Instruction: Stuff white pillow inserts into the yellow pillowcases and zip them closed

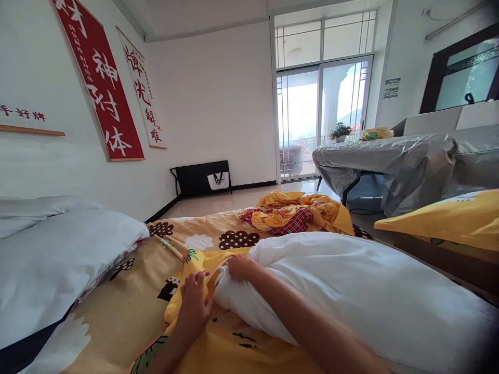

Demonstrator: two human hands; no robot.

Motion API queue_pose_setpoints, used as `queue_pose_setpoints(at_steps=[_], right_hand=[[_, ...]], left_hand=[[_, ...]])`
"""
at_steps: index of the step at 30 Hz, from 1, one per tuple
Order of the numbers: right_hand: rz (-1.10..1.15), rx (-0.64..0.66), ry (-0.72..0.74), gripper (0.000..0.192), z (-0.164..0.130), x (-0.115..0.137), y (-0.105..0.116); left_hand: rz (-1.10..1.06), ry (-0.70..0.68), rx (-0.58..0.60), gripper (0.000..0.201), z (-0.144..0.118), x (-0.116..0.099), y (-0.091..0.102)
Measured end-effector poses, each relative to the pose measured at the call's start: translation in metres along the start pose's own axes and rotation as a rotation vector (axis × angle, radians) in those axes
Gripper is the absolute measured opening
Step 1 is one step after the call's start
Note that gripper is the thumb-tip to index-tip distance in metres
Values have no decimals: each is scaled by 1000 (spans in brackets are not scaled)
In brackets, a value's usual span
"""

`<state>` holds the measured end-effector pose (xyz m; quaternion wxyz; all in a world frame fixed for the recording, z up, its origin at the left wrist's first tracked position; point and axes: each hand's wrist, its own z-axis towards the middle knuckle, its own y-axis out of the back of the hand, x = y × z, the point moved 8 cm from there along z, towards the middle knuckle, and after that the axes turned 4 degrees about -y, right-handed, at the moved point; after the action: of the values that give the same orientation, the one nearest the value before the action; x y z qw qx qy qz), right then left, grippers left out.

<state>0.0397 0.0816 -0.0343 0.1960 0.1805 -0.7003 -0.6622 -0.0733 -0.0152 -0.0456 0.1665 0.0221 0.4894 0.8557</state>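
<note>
Right hand [242,267], at 6 o'clock in the view, is closed tight on the bunched end of a fat white pillow [343,285]. Left hand [196,301], at 7 o'clock, is just beside it with bent fingers, touching a yellow pillowcase [202,258]. I cannot tell if those fingers pinch the cloth. The pillow goes from the right hand out to 4 o'clock. The pillowcase is at 7 o'clock, and yellow cloth is under the near side of the pillow too.

All this is on a bed with a tan sheet [117,311]. A second pillow [74,254], also white, lies between 8 and 9 o'clock. Near the middle, toward 4 o'clock, is a messy heap of yellow and red cloth [300,213]. A table [390,153] with a shiny silver cover stands between 2 and 3 o'clock. At 2 o'clock is a little green plant [341,130]. A red banner [101,83] hangs at 10 o'clock.
</note>
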Motion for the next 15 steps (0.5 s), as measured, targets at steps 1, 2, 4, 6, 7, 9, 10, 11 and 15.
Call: queue_pose_setpoints(at_steps=[1, 2, 4, 6, 7, 9, 10, 11, 15], right_hand=[[-43, 14, 7, 29, -5, 4, 0], [-87, 20, 16, 27, -10, 8, 1], [-152, -27, 38, 22, -23, 15, 8], [-206, -96, 53, 22, -36, 21, 16], [-228, -131, 52, 24, -43, 23, 19], [-267, -198, 25, 32, -56, 27, 20], [-290, -250, 8, 36, -63, 28, 19], [-314, -323, -6, 40, -71, 31, 18], [-337, -602, 168, 46, -114, 58, -5]], left_hand=[[-49, -80, -22, 36, -4, -10, 5], [-86, -158, 2, 26, -8, -20, 5], [-111, -288, 159, 18, -18, -39, -5], [-119, -334, 294, 18, -27, -50, -17], [-125, -330, 322, 18, -30, -53, -21], [-125, -295, 349, 19, -33, -55, -28], [-119, -276, 362, 21, -35, -54, -32], [-113, -266, 376, 23, -36, -54, -35], [-96, -303, 350, 27, -40, -52, -43]])
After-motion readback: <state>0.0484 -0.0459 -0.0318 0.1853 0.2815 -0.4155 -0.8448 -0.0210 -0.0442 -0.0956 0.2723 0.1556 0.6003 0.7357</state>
